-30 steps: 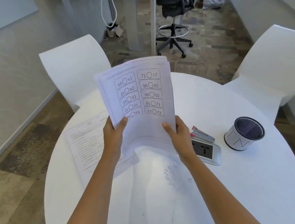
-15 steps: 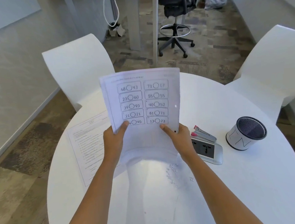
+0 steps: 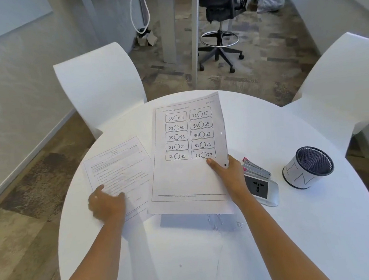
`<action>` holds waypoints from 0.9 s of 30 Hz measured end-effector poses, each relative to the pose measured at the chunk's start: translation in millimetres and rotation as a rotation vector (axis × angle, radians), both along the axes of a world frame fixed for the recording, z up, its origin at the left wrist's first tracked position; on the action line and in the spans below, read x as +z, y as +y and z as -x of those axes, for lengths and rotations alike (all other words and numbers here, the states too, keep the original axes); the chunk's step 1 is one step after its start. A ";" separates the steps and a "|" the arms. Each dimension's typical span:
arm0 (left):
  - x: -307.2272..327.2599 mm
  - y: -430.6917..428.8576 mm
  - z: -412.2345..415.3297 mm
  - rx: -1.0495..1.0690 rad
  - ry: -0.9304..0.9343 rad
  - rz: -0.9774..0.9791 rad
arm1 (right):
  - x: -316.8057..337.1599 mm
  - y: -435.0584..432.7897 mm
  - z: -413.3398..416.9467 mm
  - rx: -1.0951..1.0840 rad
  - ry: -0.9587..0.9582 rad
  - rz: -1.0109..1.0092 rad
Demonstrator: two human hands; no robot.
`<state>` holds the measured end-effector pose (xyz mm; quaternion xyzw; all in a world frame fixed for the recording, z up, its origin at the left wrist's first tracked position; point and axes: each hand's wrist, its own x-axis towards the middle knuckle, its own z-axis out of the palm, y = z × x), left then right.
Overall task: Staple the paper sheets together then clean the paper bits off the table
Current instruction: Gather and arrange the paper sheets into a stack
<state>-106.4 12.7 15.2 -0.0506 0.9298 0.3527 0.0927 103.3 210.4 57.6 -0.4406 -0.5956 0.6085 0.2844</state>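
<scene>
Lying nearest, low centre: paper bits (image 3: pixel 217 223) scattered on the round white table (image 3: pixel 300 252). Just above them my right hand (image 3: pixel 231 177) pinches the number worksheet (image 3: pixel 189 179) at its right edge, thumb on top, paper lifted off the table. Left hand (image 3: pixel 107 202), blurred, fingers loose, rests on a text sheet (image 3: pixel 119 168) lying flat at left. Stapler (image 3: pixel 256 169) sits just right of my right hand, beside a clear socket block (image 3: pixel 266 196). Mesh cup (image 3: pixel 308 167) is further right. White chairs (image 3: pixel 98 84) stand beyond.

office meeting room: round white table (image 3: pixel 298 230), two white chairs (image 3: pixel 100 84) at its far edge, black swivel stool (image 3: pixel 221 9), patterned carpet tiles (image 3: pixel 267 50), desk legs.
</scene>
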 end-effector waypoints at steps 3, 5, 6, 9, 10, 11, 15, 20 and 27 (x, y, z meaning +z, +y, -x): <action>-5.1 -12.3 0.4 0.080 -0.079 0.034 | -2.0 0.0 -1.9 0.002 0.005 0.004; -6.3 -13.6 4.0 0.093 -0.088 0.018 | -2.6 -0.2 -2.2 0.001 0.001 0.006; -6.1 -13.4 6.3 0.087 -0.085 0.012 | -2.7 -0.5 -2.2 0.001 -0.003 0.000; -7.2 -14.7 11.9 0.068 -0.097 0.023 | -2.2 -2.0 -2.5 0.010 -0.005 -0.007; -8.4 -16.1 13.5 0.071 -0.116 0.027 | -2.4 -2.5 -2.8 0.012 -0.003 -0.002; -9.6 -17.2 15.3 0.077 -0.139 0.027 | -2.6 -2.6 -3.3 0.011 -0.002 0.003; -8.1 -19.7 17.5 0.081 -0.201 0.025 | -4.4 -2.0 -6.0 0.007 0.009 0.026; -13.1 -26.1 25.8 0.025 -0.247 0.004 | -3.5 -0.6 -8.4 -0.001 0.003 0.011; -9.2 -23.3 17.8 0.015 -0.231 -0.056 | -0.7 -0.5 -11.1 -0.002 -0.008 -0.011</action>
